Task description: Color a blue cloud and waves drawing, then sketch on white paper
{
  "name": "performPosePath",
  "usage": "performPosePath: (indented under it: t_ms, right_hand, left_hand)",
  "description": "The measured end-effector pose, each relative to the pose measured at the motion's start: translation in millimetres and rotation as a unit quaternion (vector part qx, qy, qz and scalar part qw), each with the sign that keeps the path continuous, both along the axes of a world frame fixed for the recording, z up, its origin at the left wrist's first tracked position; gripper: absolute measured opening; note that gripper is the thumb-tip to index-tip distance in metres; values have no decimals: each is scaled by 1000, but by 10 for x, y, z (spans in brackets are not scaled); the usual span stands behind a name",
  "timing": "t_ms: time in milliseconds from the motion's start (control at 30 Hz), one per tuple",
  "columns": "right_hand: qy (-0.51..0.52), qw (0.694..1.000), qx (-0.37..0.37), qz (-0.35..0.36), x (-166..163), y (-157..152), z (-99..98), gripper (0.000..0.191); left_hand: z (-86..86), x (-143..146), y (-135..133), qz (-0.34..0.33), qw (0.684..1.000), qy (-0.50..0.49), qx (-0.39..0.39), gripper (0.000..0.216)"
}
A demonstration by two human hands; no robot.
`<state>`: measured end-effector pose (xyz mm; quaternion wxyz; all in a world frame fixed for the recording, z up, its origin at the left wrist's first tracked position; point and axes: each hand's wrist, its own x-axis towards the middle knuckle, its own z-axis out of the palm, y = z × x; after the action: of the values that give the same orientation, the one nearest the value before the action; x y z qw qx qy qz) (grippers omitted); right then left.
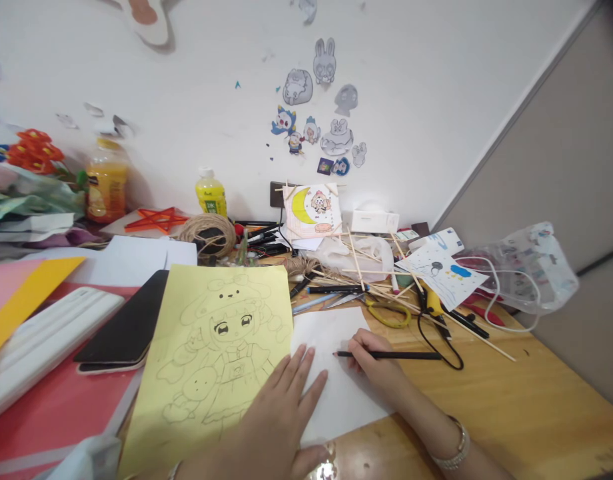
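Observation:
My right hand (pixel 374 363) pinches a black pencil (pixel 411 355) near its tip, which points left over a white sheet of paper (pixel 349 400). The sheet looks blank apart from faint marks too light to make out. My left hand (pixel 284 407) lies flat with fingers spread, across the left side of the white sheet and the right edge of a yellow sheet (pixel 186 320). On that yellow sheet is a line drawing of a girl with large eyes, an animal-shaped hat and a plush toy. My left palm covers its lower right part.
Yellow-handled scissors (pixel 389 315), wooden sticks (pixel 356 260), pens and a twine roll (pixel 206 233) clutter the back. Left are a black phone (pixel 126 323) and a white case (pixel 51 347). Bottles (pixel 211 193) stand by the wall; a yellow glue gun (pixel 430 300) lies right.

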<state>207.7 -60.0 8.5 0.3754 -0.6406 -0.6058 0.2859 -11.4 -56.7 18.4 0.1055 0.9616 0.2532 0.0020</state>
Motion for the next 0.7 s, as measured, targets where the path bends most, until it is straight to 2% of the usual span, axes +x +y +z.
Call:
performPosePath:
  t_ms: [167,467,600,700]
  right_hand:
    - [-13,1000,10,-2,17,-9,1,29]
    - [-14,1000,14,-9,30,-14,-15,29]
    - [-12,1000,12,-12,46,-15,-41,31]
    - [-29,999,39,-4,81,-9,-85,30]
  left_hand:
    - [-51,-20,1,-4,999,-30,9,79]
    - [10,1,11,0,1000,0,6,77]
    - [-55,-5,8,0,1000,-11,16,78]
    - [-126,-16,12,-4,999,-28,20,78]
